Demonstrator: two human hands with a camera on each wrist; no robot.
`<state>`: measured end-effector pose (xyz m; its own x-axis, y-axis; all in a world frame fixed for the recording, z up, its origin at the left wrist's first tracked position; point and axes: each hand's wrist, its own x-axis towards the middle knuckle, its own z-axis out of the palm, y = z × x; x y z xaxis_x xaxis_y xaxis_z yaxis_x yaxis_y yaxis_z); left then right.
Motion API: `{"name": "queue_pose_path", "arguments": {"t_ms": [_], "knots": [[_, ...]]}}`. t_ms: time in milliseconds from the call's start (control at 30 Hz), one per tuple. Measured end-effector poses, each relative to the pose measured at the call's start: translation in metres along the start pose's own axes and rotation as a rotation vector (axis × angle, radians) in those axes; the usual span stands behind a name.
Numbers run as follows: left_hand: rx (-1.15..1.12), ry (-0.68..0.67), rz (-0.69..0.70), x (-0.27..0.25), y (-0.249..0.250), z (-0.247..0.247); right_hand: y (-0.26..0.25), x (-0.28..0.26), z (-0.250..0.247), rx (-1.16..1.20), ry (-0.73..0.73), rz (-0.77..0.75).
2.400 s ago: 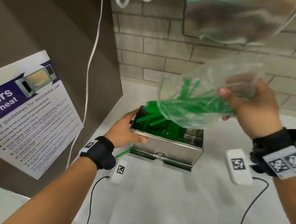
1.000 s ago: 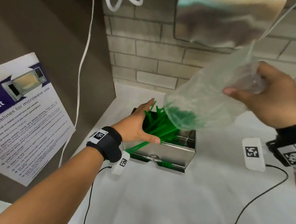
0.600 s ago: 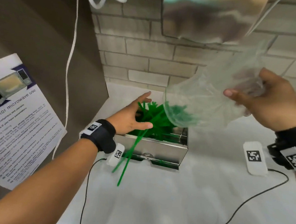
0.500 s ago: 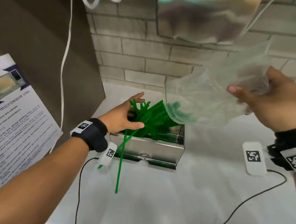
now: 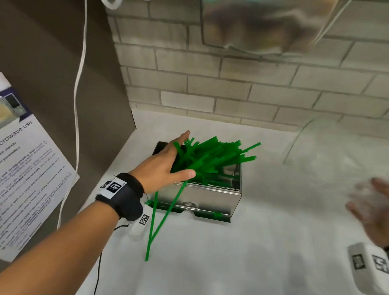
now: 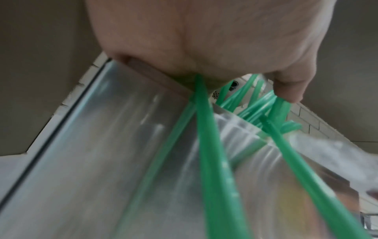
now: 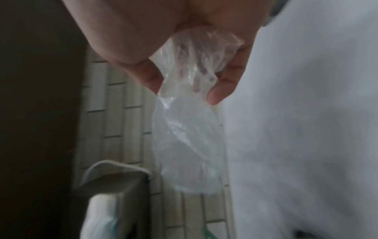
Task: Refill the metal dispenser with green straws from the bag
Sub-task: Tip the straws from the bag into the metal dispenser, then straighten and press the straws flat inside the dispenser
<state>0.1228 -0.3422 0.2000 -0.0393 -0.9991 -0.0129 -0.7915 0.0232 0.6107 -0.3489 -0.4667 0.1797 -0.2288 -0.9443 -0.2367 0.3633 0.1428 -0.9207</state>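
Two green straws (image 5: 162,216) lean out over the front wall of the metal dispenser (image 5: 208,199), their tips on the white counter (image 5: 238,264) before it; the rest pile crookedly inside. Your left hand (image 5: 162,168) lies flat, fingers straight, against the pile at the dispenser's left rim. Your right hand (image 7: 184,48), well right of the dispenser, clutches the bunched clear bag (image 7: 188,129).

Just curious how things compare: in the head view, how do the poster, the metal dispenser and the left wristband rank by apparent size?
1. Poster, though nearer the camera and cut off at the edge.
2. Dispenser.
3. Wristband, clearly smallest.
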Motion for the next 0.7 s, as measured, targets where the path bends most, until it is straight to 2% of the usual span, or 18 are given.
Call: {"name": "queue_pose_path", "arguments": {"t_ms": [100,167,233,267,333,367,433,467,500,567,633,700], "knots": [[0.053,0.004,-0.015,0.001,0.001,0.001,0.032,-0.036,0.020,-0.028,-0.061,0.278],[0.023,0.007,-0.015,0.001,0.000,0.001,0.055,-0.037,0.022,-0.164,-0.059,0.335],[-0.023,0.005,-0.029,0.001,-0.002,-0.001,0.060,-0.049,0.034,-0.437,-0.011,0.315],[-0.037,0.005,-0.033,0.001,-0.002,-0.001,0.060,-0.052,0.038,-0.619,0.030,0.228],[-0.060,0.004,-0.017,0.001,-0.003,-0.001,0.049,-0.057,0.044,-0.869,0.146,-0.078],[-0.073,0.003,-0.009,0.002,-0.004,-0.001,0.040,-0.060,0.049,-0.944,0.193,-0.269],[-0.089,0.000,-0.010,0.001,-0.005,-0.002,0.019,-0.069,0.069,-1.004,0.190,-0.601],[-0.093,0.006,-0.016,0.001,-0.006,-0.003,0.011,-0.078,0.081,-0.971,0.108,-0.709],[-0.100,0.020,-0.021,0.000,-0.006,-0.003,0.004,-0.093,0.099,-0.898,-0.030,-0.751],[-0.121,0.053,-0.031,-0.001,-0.007,-0.004,0.003,-0.128,0.133,-0.862,-0.377,-0.669],[-0.132,0.075,-0.032,-0.001,-0.008,-0.002,0.024,-0.159,0.160,-1.059,-0.770,-0.470],[-0.120,0.080,-0.025,0.000,-0.009,0.000,0.061,-0.179,0.179,-1.292,-1.044,-0.132]]}}
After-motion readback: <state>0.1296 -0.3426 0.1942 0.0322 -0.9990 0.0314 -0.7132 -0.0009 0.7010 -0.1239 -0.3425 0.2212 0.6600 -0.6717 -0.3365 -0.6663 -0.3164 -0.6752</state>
